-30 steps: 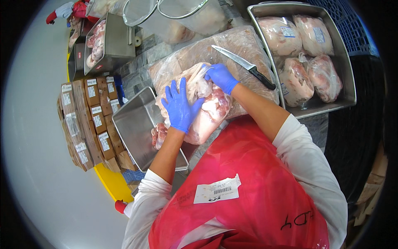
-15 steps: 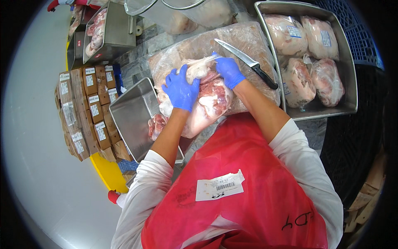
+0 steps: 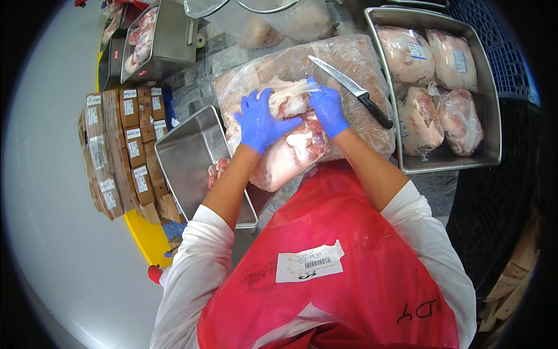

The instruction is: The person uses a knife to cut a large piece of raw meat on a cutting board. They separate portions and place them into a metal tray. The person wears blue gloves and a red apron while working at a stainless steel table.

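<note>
A large cut of raw meat [image 3: 285,160] with pale fat and red flesh lies on a plastic-wrapped board or slab [image 3: 363,61]. My left hand [image 3: 260,123], in a blue glove, rests on the meat with fingers spread and thumb stretched out. At the far end of the meat, my blue-gloved right hand [image 3: 329,109] is closed on a whitish, stretchy flap [image 3: 293,87], pulled taut toward it. Whether that flap is membrane or plastic film is hard to tell. Just right of my right hand lies a knife [image 3: 349,84] with a black handle, touched by neither hand.
At left is a metal tub [image 3: 183,148] with a red meat piece [image 3: 218,170] by its edge. To the right, a metal tray [image 3: 494,131] holds several bagged meat pieces. Stacked cartons [image 3: 131,148] stand far left; another meat-filled bin [image 3: 165,46] is at back left.
My left hand has turned, and its thumb now reaches out to the right over the meat. My right hand still grips the flap. The whole view has shifted slightly.
</note>
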Available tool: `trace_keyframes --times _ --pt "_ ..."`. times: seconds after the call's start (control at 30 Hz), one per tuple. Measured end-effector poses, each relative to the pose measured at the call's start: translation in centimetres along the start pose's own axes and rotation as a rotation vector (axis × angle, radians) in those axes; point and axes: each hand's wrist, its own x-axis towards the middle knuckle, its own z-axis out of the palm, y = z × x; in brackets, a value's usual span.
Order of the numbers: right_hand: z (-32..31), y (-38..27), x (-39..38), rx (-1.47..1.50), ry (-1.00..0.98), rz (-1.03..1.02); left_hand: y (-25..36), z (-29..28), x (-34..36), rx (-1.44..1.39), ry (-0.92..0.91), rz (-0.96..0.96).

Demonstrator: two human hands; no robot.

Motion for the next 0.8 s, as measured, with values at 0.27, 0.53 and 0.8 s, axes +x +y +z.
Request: trace_keyframes --times 0.27,0.53,0.8 --pt "-0.3 0.1 1.2 0.012 0.061 0.025 1.3 1.4 0.7 -0.003 0.033 -0.066" --pt "-1.2 1.3 2.9 -0.057 0.024 0.268 1.0 1.5 0.7 0.021 0.016 0.014" --pt "-3.4 -3.3 0.5 0.071 -0.148 0.655 0.2 1.8 0.1 -0.041 0.052 0.204"
